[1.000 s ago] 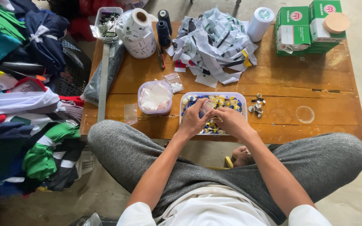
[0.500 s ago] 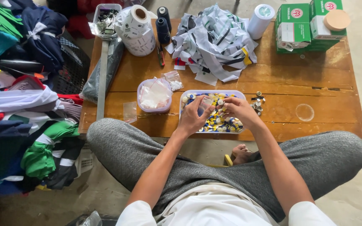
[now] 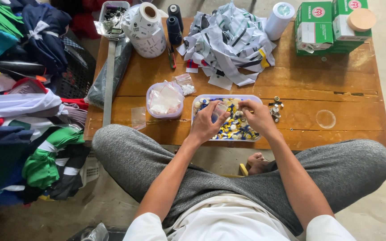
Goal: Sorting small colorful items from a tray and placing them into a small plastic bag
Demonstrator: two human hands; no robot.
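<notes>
Head view: left hand (image 3: 207, 124) pinches small clear bag (image 3: 220, 110); right hand (image 3: 258, 117) curled over button tray (image 3: 196, 105), grip unclear.

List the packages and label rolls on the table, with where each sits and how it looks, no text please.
Green and white cartons: stacked at the far right corner, boxy.
Round tan lid: on top of the cartons.
White label roll: far left, upright, on a bigger white roll.
White cylinder: far centre-right, with a pale green top.
Small clear bag: in the left hand, over the tray of small parts.
</notes>
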